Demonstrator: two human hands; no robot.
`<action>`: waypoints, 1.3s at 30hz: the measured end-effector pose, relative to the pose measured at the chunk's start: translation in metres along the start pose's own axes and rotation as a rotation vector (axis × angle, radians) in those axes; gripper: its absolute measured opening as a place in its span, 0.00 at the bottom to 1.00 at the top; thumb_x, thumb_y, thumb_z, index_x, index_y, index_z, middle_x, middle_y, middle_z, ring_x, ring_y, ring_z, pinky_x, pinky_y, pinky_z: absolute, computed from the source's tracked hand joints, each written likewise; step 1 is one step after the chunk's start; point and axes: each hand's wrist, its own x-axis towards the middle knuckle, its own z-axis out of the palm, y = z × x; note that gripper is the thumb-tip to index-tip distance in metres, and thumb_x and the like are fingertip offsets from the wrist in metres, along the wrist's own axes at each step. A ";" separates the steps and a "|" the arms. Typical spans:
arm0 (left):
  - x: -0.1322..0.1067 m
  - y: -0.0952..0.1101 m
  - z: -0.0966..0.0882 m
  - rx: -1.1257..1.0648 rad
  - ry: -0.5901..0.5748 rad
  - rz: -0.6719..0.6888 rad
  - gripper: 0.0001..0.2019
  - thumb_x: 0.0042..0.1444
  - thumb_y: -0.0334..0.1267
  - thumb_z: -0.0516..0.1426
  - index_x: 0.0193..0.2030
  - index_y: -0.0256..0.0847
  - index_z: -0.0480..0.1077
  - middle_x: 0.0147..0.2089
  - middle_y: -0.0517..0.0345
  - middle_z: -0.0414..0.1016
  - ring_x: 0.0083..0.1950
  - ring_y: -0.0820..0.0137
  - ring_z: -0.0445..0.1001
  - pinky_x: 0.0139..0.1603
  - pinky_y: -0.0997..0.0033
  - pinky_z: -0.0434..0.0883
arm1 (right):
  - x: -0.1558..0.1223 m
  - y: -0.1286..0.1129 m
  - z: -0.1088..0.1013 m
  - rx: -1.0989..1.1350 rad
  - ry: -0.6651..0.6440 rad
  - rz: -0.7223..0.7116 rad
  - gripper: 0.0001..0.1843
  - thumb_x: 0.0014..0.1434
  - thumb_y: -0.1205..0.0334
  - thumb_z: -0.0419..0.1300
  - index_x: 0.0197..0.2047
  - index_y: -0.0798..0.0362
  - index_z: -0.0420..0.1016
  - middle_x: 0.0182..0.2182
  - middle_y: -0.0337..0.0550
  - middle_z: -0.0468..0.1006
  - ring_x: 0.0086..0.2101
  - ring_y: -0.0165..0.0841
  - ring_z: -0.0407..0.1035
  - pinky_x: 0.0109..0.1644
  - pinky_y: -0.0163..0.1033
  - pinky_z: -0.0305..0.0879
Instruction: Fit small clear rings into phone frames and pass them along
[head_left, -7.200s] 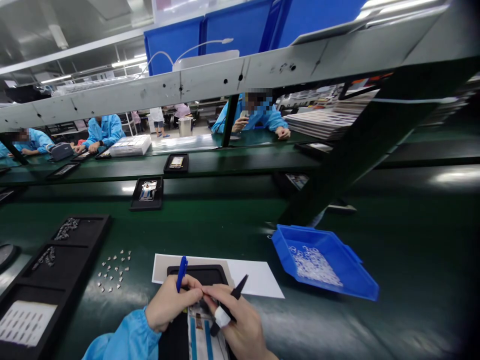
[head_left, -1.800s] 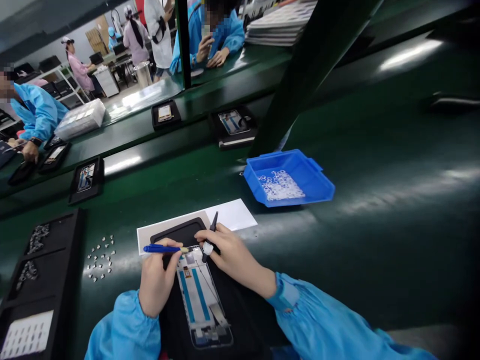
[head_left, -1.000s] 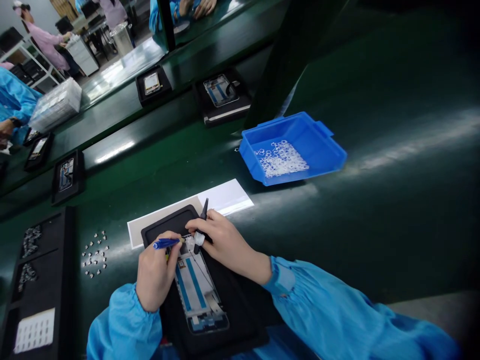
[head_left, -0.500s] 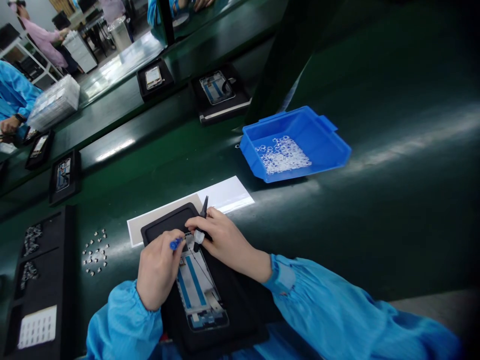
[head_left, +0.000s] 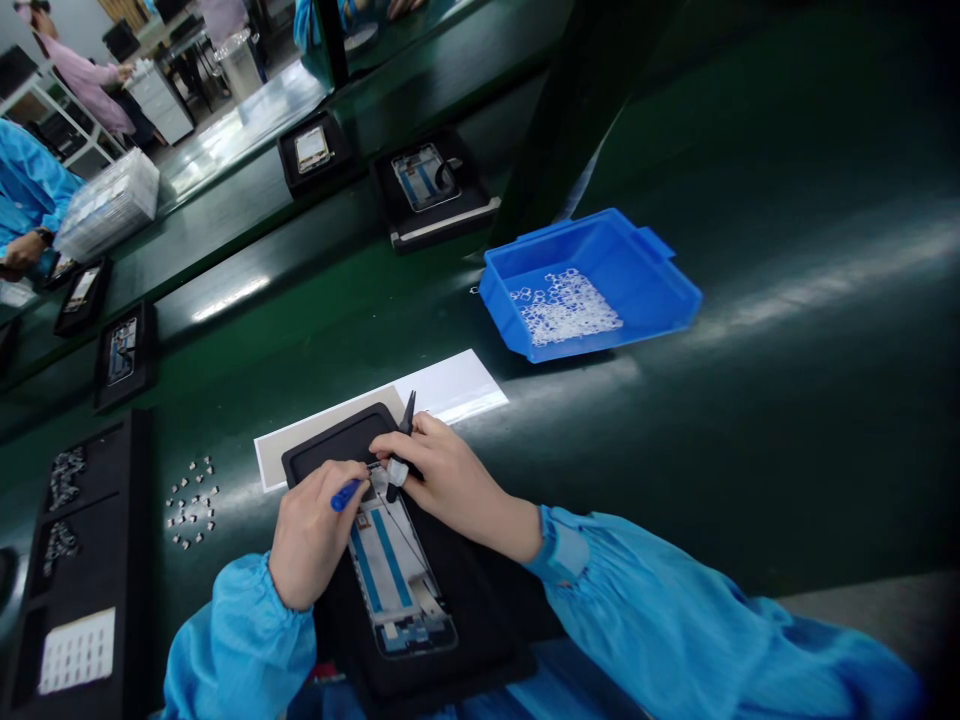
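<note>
A phone frame with two blue strips lies in a black tray in front of me. At its upper end, my left hand is closed around a blue pen-like tool, whose tip is hidden by my fingers. Across from it, my right hand grips black tweezers with a white wrap on them; their points face up and away from the phone frame. The fingertips of both hands nearly meet over the frame's top edge, and what lies between them is too small to make out.
A blue bin of small white rings stands beyond my hands. On the left are a black parts tray and scattered small metal pieces. Black trays with phone parts line the belt. Co-workers in blue sleeves work beyond it.
My left hand has shifted slightly left, and the blue tool now leans over, showing more of its side. My right hand stays put. Trays on the far belts have slid a little.
</note>
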 end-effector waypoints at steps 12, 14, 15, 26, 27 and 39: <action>0.007 -0.003 -0.002 -0.022 -0.047 -0.031 0.08 0.68 0.37 0.50 0.45 0.42 0.69 0.42 0.56 0.77 0.42 0.69 0.78 0.43 0.73 0.74 | -0.002 -0.002 0.007 0.005 0.032 -0.044 0.18 0.54 0.82 0.56 0.45 0.54 0.72 0.32 0.41 0.79 0.35 0.39 0.62 0.38 0.41 0.57; 0.004 -0.005 0.001 -0.088 -0.020 -0.096 0.06 0.67 0.37 0.51 0.44 0.42 0.70 0.42 0.56 0.78 0.43 0.68 0.78 0.44 0.72 0.75 | -0.002 -0.002 0.007 -0.005 0.026 -0.031 0.19 0.53 0.82 0.56 0.45 0.54 0.73 0.32 0.41 0.79 0.35 0.39 0.62 0.38 0.42 0.57; 0.003 -0.006 0.002 -0.150 -0.004 -0.143 0.05 0.66 0.36 0.53 0.44 0.42 0.70 0.42 0.56 0.78 0.43 0.68 0.79 0.45 0.71 0.75 | -0.002 -0.002 0.008 -0.008 0.022 -0.021 0.20 0.53 0.82 0.56 0.45 0.54 0.73 0.32 0.41 0.79 0.35 0.39 0.63 0.38 0.42 0.57; -0.022 -0.013 -0.004 -0.096 0.269 -0.198 0.10 0.63 0.28 0.49 0.41 0.41 0.70 0.34 0.59 0.71 0.34 0.72 0.72 0.36 0.75 0.68 | -0.004 -0.001 0.002 0.079 0.142 0.092 0.10 0.64 0.70 0.53 0.43 0.51 0.74 0.32 0.43 0.79 0.34 0.39 0.69 0.39 0.42 0.63; -0.024 -0.013 -0.001 0.013 0.181 -0.137 0.10 0.63 0.28 0.50 0.44 0.42 0.72 0.33 0.59 0.70 0.33 0.72 0.71 0.34 0.74 0.67 | -0.004 -0.001 0.000 0.138 0.178 0.128 0.10 0.66 0.67 0.51 0.44 0.51 0.73 0.31 0.42 0.80 0.34 0.39 0.71 0.39 0.42 0.64; -0.024 -0.005 0.018 0.467 -0.063 0.005 0.10 0.64 0.35 0.56 0.51 0.49 0.71 0.31 0.62 0.68 0.30 0.69 0.67 0.29 0.67 0.58 | -0.007 0.002 -0.001 0.278 0.175 0.127 0.09 0.68 0.61 0.52 0.46 0.48 0.72 0.33 0.40 0.81 0.35 0.35 0.76 0.40 0.37 0.70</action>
